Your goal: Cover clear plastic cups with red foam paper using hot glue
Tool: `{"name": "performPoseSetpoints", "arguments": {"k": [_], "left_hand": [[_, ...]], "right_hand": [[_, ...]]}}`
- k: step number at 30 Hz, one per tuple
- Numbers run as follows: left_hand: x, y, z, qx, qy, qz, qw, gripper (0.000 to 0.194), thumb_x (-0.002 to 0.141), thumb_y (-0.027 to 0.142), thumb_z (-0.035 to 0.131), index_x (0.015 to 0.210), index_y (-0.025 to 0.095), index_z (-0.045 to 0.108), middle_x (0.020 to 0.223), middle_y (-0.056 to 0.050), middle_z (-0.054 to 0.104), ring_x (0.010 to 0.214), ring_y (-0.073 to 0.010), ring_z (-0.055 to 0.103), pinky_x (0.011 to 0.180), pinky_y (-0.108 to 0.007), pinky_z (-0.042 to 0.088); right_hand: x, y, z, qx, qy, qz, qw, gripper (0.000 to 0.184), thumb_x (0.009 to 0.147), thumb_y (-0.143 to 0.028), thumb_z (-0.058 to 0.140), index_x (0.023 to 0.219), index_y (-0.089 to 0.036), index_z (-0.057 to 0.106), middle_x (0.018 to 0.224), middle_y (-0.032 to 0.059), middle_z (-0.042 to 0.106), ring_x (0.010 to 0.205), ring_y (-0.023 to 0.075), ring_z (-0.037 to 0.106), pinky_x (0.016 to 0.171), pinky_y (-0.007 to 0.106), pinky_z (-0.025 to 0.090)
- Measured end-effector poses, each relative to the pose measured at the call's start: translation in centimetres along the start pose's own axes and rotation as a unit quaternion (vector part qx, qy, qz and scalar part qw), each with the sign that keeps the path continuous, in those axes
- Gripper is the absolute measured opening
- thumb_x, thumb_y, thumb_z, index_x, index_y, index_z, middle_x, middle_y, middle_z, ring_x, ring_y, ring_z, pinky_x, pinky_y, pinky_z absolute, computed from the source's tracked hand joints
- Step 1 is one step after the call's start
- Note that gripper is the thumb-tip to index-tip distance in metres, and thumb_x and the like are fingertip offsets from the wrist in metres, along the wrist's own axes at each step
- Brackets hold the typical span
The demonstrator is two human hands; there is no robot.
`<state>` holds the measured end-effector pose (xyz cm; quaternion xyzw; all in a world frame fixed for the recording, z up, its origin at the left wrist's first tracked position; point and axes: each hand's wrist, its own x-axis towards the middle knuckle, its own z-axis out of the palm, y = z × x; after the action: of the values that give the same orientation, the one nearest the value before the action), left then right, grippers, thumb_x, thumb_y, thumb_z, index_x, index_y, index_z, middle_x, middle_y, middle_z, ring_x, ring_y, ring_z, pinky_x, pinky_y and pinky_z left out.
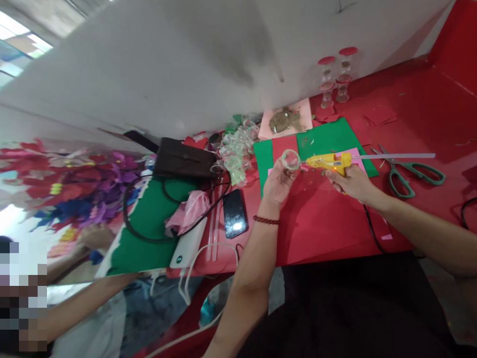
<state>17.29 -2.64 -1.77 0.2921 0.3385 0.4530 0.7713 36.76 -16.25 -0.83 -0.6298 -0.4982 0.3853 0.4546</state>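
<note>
My left hand (278,181) pinches a small clear plastic ring (290,159) and holds it up above the red table (328,223). My right hand (352,183) grips the handle of a yellow glue gun (330,161). The gun's nozzle points left and touches the ring's edge. A clear glue stick (395,156) pokes out of the gun's back to the right. A dark bead bracelet (266,220) is on my left wrist.
Green-handled scissors (410,174) lie to the right. Green and pink foam sheets (328,136), a heap of clear plastic rings (236,149), a black phone (234,213), a brown pouch (184,159), cables and paper flowers (74,184) fill the left. Another person's arm (85,293) reaches in at lower left.
</note>
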Motion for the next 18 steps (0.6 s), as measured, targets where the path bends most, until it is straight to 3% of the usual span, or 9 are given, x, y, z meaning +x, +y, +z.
{"name": "performPoseSetpoints", "arguments": {"k": [15,18], "left_hand": [[0.10,-0.39,-0.43,0.035,-0.035,0.012,0.999,0.008,0.104,0.026,0.072,0.108,0.021,0.077,0.093,-0.003,0.078,0.073,-0.0093,0.068,0.070,-0.020,0.054],[0.28,-0.58,-0.77,0.041,-0.053,0.014,0.998,0.015,0.101,0.022,0.075,0.116,0.022,0.077,0.091,-0.002,0.078,0.072,-0.0093,0.068,0.073,-0.022,0.054]], "right_hand": [[-0.35,0.09,0.11,0.001,-0.024,-0.001,1.000,0.063,0.093,-0.079,0.064,0.063,-0.025,0.053,0.049,-0.0016,0.052,0.046,0.0110,0.047,0.049,0.030,0.039],[-0.54,-0.35,0.14,0.006,-0.027,-0.005,1.000,0.063,0.091,-0.081,0.065,0.065,-0.025,0.054,0.049,-0.0020,0.052,0.045,0.0108,0.047,0.048,0.030,0.038]]}}
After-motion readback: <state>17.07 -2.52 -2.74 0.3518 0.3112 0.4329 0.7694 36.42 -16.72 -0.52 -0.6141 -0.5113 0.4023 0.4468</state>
